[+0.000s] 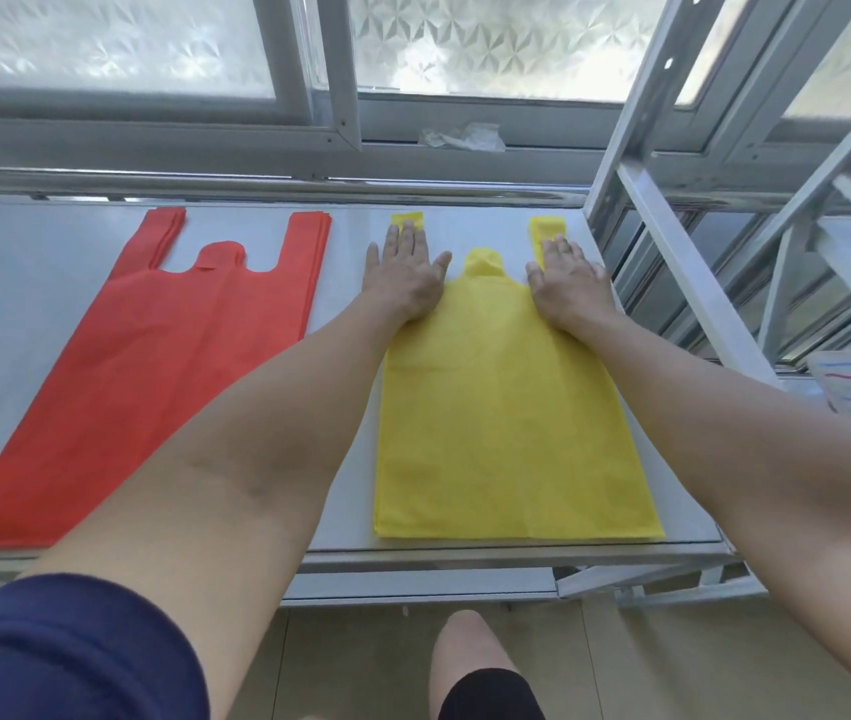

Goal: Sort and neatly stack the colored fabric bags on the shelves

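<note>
Both the left hand (402, 275) and right hand (568, 283) lie flat, fingers straight, pressing the yellow bags (506, 418) smooth beside the red bags (153, 356) on the shelf (350, 459).

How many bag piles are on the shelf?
2: red pile at left; yellow pile at right, under the left hand and right hand; layers within each may be hidden.

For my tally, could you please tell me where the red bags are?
In the head view, the red bags lie flat on the shelf, left of the yellow bags.
</note>
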Available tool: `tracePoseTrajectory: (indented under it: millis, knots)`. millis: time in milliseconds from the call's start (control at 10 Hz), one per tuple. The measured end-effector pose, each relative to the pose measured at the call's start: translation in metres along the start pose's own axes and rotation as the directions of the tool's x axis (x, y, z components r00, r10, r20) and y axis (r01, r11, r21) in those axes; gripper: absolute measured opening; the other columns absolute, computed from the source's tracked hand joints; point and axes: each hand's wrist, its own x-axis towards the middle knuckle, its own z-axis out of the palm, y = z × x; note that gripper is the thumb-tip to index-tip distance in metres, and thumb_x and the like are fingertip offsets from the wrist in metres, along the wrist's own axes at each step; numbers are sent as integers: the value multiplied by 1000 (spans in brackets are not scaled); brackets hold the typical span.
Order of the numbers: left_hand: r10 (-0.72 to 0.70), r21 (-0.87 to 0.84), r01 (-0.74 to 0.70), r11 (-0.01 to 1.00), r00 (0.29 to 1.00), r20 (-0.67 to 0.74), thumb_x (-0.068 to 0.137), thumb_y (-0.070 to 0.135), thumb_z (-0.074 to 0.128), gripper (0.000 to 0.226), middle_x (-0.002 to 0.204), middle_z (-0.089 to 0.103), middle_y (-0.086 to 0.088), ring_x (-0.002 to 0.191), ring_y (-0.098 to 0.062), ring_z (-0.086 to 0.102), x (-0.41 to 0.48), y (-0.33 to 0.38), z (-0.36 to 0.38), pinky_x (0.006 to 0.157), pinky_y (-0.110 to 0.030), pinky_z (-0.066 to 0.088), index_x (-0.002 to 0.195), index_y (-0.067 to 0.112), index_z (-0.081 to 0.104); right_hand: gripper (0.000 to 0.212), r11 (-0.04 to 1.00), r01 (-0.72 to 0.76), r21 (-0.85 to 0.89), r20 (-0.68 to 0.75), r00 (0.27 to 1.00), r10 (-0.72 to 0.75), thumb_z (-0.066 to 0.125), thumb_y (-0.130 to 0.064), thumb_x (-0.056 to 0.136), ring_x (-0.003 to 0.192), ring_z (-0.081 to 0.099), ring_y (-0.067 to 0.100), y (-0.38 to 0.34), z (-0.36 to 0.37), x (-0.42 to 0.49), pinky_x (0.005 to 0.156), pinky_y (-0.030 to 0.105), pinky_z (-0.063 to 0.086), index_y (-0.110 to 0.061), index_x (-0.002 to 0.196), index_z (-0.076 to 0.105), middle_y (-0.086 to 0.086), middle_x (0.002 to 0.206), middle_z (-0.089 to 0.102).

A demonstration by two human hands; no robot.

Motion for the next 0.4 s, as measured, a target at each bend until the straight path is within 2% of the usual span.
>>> tracePoseTrajectory:
  millis: [100, 200, 300, 400]
  knots:
    - [10, 8, -10, 1000, 1000, -1, 108, 53, 8, 71, 173, -10, -4, 160, -21, -10, 0, 0, 0, 129, -50, -2, 165, 11, -1, 65, 1000, -2, 10, 22, 1000, 2, 19, -50, 110, 161, 6, 18, 0, -3, -2, 127, 44, 10, -18, 166, 13, 3, 175, 5]
    - [34, -77, -40, 996, 997, -74, 109, 52, 13, 71, 174, -3, -5, 160, -20, -5, -4, -2, -3, 129, -49, 4, 165, 9, 6, 68, 999, -3, 50, 59, 998, 0, 21, -55, 108, 161, 5, 22, 1, -16, -9, 126, 49, 11, -21, 166, 11, 4, 175, 1]
    - [44, -219, -88, 972, 979, -200, 110, 39, 25, 63, 173, 10, -8, 160, -20, 3, -26, -6, -6, 129, -43, 12, 163, 6, 20, 70, 997, 74, -17, -44, 996, -75, 26, -58, 107, 161, 5, 26, -10, -24, -35, 124, 53, 15, -24, 166, 11, 5, 175, 1]
    - [34, -362, -145, 921, 954, -297, 105, 21, 38, 59, 172, 19, -8, 160, -19, 7, -57, -6, -6, 129, -38, 13, 160, 4, 27, 69, 978, 196, -74, -200, 958, -207, 29, -57, 107, 161, 1, 25, -27, -25, -65, 125, 53, 15, -28, 166, 10, 4, 175, 2]
